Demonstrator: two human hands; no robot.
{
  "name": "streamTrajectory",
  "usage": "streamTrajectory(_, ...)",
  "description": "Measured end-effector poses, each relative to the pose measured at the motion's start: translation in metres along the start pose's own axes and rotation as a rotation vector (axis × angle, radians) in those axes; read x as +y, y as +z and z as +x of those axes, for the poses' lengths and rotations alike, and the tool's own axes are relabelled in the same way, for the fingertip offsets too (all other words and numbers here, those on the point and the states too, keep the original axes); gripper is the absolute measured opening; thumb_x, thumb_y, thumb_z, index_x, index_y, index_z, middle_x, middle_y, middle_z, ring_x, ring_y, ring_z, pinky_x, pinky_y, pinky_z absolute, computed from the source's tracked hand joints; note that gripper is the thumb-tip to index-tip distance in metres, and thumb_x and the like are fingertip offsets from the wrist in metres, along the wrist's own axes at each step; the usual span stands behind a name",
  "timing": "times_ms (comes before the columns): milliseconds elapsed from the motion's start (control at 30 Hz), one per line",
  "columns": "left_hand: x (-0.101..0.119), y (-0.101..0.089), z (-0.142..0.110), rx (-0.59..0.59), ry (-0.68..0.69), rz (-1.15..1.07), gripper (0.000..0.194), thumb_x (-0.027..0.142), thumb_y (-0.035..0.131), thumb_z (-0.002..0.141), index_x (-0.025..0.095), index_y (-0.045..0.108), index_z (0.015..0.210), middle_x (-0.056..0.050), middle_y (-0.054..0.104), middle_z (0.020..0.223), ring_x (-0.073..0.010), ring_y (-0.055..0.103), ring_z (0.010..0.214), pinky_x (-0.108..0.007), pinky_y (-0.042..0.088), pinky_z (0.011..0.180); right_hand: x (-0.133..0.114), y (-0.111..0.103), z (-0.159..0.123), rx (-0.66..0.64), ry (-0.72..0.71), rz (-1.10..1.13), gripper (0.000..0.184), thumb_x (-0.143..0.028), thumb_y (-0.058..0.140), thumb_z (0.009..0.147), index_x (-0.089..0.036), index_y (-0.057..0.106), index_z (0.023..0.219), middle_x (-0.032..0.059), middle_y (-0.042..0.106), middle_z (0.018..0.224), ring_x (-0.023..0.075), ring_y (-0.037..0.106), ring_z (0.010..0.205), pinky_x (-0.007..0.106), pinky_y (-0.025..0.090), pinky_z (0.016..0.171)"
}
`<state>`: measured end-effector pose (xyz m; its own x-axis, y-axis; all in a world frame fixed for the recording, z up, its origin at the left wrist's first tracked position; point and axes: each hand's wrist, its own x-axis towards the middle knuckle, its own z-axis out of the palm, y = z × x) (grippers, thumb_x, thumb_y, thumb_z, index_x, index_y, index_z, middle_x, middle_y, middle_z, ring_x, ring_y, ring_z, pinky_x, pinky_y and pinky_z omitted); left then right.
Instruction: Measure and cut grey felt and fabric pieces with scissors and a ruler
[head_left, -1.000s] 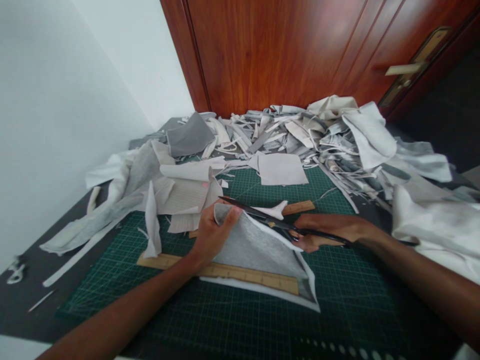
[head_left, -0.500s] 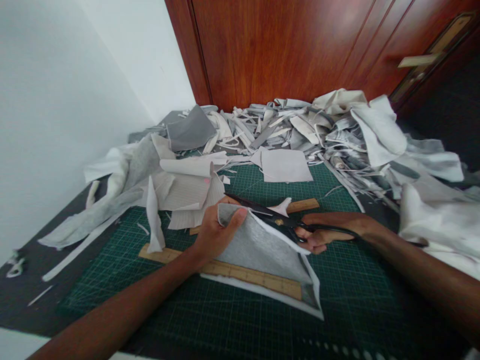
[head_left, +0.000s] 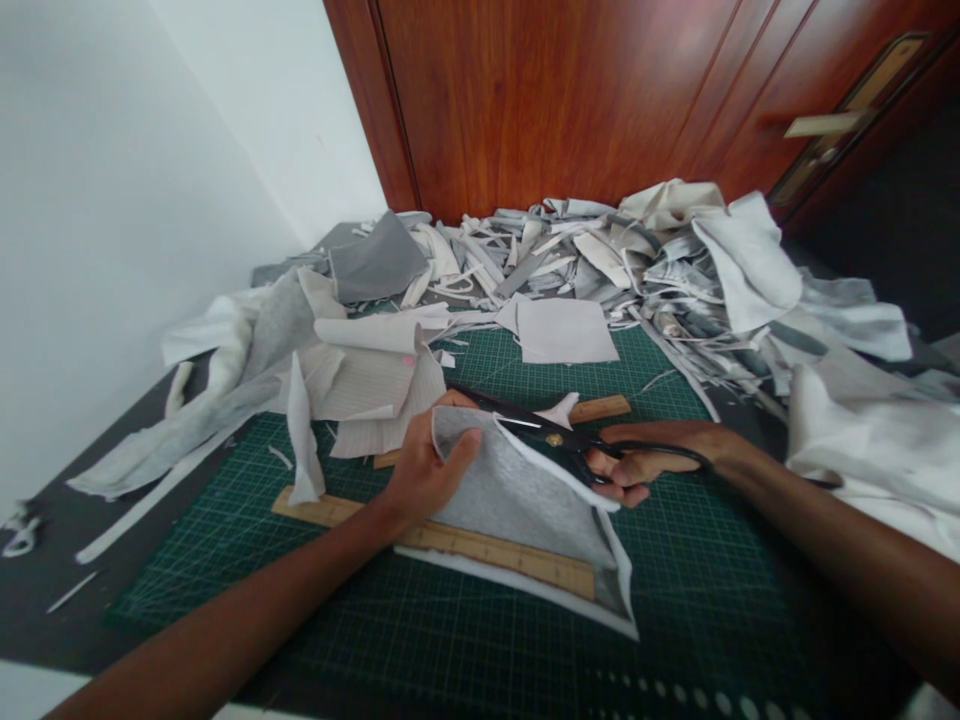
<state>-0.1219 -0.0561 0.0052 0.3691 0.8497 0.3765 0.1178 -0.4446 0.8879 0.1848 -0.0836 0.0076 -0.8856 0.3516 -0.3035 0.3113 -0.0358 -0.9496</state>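
Near the middle of the view my left hand (head_left: 435,462) pinches the upper left corner of a grey fabric piece with white edges (head_left: 517,490). My right hand (head_left: 630,462) grips black-handled scissors (head_left: 553,440), their blades pointing left along the fabric's top edge, close to my left fingers. A white strip hangs along the cut edge below the blades. One wooden ruler (head_left: 517,562) lies across the lower part of the fabric and passes under my left forearm. Behind the scissors, part of a second wooden ruler (head_left: 600,408) shows.
Underneath is a green cutting mat (head_left: 225,540). Off-white fabric pieces (head_left: 367,380) lie to the left, and a pale square (head_left: 566,332) lies farther back. A large heap of scraps (head_left: 540,250) spreads before the wooden door (head_left: 570,100). More white fabric (head_left: 862,440) is at the right.
The whole view has shifted slightly, so things appear a little farther left. My left thumb has moved a little left on the fabric. Both hands keep their holds.
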Motion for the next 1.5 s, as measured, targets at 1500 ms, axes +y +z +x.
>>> streamTrajectory(1500, 0.005, -0.013, 0.009, -0.027, -0.179, -0.316, 0.036, 0.052, 0.061, 0.074, 0.019, 0.075, 0.069, -0.012, 0.07, 0.077, -0.034, 0.069, 0.088, -0.044, 0.057, 0.081, 0.007, 0.013, 0.003, 0.045, -0.144, 0.331, 0.042, -0.053, 0.07, 0.09, -0.019, 0.048, 0.079, -0.0039, 0.05, 0.072, 0.0064, 0.04, 0.054, 0.022, 0.028, 0.048)
